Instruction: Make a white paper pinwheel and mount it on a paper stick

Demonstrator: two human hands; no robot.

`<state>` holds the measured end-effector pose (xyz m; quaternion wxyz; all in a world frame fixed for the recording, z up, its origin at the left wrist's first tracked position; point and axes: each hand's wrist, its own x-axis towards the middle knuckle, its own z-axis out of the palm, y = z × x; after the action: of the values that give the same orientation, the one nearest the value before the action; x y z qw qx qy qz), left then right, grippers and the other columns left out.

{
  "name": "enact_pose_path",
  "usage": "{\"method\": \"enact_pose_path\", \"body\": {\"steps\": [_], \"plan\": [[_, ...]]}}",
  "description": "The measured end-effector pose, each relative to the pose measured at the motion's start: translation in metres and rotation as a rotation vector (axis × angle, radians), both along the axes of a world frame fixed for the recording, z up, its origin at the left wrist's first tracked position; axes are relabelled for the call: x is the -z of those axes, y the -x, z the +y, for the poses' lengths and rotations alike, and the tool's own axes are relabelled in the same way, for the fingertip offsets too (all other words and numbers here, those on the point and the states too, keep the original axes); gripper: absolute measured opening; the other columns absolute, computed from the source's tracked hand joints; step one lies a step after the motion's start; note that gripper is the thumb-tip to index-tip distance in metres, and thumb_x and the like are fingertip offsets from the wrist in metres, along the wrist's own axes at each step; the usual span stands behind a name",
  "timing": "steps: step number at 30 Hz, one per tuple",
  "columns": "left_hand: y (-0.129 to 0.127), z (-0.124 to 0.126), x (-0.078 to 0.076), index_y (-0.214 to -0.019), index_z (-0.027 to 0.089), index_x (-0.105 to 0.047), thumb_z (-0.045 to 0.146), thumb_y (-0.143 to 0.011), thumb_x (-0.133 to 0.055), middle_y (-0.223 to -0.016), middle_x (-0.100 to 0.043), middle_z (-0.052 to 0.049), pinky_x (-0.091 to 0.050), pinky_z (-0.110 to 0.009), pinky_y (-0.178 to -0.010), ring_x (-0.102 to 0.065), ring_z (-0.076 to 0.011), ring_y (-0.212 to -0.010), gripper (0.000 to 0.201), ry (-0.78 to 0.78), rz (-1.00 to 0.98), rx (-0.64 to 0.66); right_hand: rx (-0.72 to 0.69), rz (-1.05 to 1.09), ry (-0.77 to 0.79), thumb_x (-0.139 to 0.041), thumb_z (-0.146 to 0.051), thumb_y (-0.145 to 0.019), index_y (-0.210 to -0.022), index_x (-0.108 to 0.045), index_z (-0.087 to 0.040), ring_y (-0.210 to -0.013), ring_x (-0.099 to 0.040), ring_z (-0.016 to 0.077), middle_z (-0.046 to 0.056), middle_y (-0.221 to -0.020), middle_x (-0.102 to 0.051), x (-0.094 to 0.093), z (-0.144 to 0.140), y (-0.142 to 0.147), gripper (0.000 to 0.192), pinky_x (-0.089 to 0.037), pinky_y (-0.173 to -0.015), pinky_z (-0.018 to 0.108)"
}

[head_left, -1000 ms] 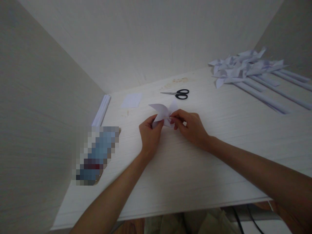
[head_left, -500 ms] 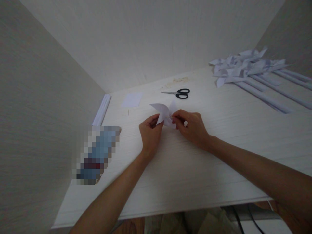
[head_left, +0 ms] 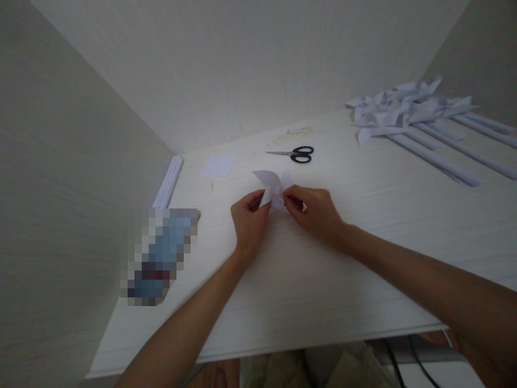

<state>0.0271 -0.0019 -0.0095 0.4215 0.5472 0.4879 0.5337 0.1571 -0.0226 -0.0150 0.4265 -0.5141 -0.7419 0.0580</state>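
A white paper pinwheel [head_left: 271,186] with curled blades is held just over the table, in the middle of the view. My left hand [head_left: 250,215] grips its near left side between thumb and fingers. At the pinwheel's centre, the thumb and forefinger of my right hand [head_left: 313,207] are pinched together from the right. Whatever lies between those fingertips is too small to make out. Just beyond the pinwheel rest scissors [head_left: 291,154] with black handles, and a square sheet of white paper [head_left: 218,165] lies to their left.
Several finished paper pinwheels on rolled-paper sticks [head_left: 412,116] are heaped at the back right. White paper rolls [head_left: 168,180] lie along the left wall, with a blurred-out flat object [head_left: 165,256] nearer me. Small thin bits [head_left: 211,186] and pale crumbs [head_left: 294,133] dot the table [head_left: 363,302].
My right fingertips have shifted slightly left, closer in on the pinwheel's centre. The left hand keeps its grip, and the pinwheel has turned only a little.
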Motion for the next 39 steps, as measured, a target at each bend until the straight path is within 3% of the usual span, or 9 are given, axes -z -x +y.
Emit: {"method": "enact_pose_path", "body": {"steps": [13,39], "plan": [[0.0007,0.0012,-0.001,-0.075,0.011,-0.067,0.023,-0.058,-0.063,-0.075,-0.068,-0.007,-0.049,-0.03,-0.066,-0.062,-0.0169,-0.069,0.02,-0.021,0.066,-0.059,-0.038,-0.019,0.0,-0.044,-0.016,-0.078,-0.068,-0.056,-0.013,-0.05,-0.047,0.0087,0.002,-0.058,-0.056,-0.0006,-0.0004,0.0001,0.015,-0.034,-0.051,0.02],[0.0013,0.0024,0.0004,-0.073,0.013,-0.067,0.018,-0.056,-0.064,-0.073,-0.068,-0.005,-0.049,-0.027,-0.062,-0.062,-0.016,-0.067,0.018,0.016,0.079,-0.046,-0.041,0.031,0.045,-0.043,-0.017,-0.079,-0.073,-0.055,-0.014,-0.051,-0.05,0.0095,0.001,-0.059,-0.058,-0.0011,0.0003,-0.0009,0.013,-0.035,-0.052,0.02]]}}
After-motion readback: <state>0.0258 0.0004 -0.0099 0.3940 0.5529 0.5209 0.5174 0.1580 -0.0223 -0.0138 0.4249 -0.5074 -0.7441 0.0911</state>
